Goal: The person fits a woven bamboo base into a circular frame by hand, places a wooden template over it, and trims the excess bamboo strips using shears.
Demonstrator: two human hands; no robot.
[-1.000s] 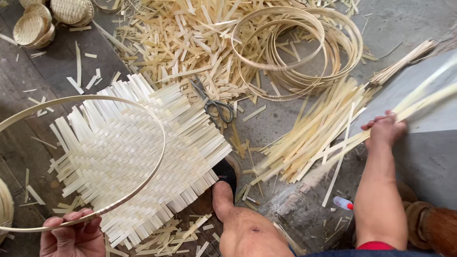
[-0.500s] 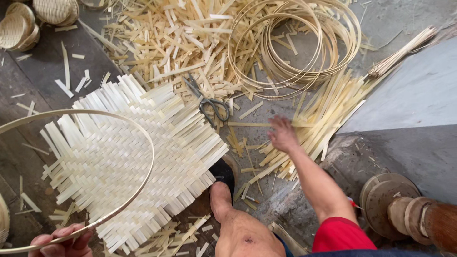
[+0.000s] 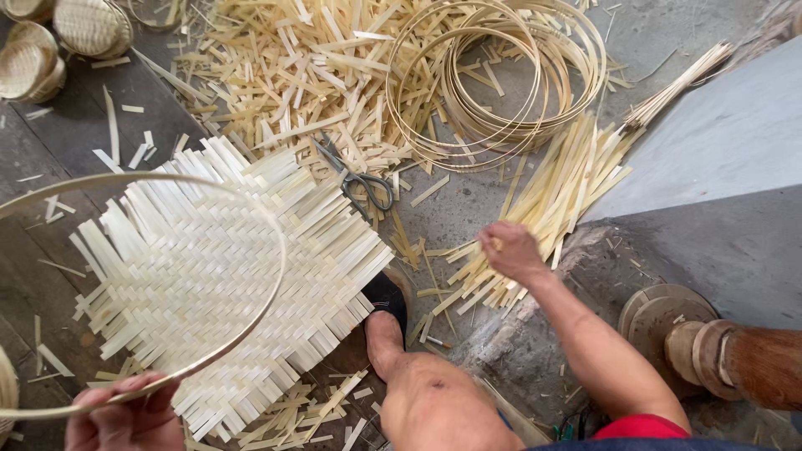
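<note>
Grip, left hand: fingers curled shut over the near edge of a thin bamboo hoop, held low at the frame's bottom so the ring hangs flat over the mat.
Grip, right hand: fingers closed on a strip drawn from the bundle; how many strips it has cannot be told.
Mat: square woven sheet of pale slats, loose ends all round, lying on the floor under the hoop; one corner pinned by a foot in a dark shoe, seemingly to keep it from sliding.
Bundle: long strips fanned beside the grey step, within arm's reach.
Scissors: lying just beyond the mat's far corner.
Hoop coil: spare rings stacked beyond the bundle.
Offcuts: heaped behind.
Baskets: finished, far left corner.
</note>
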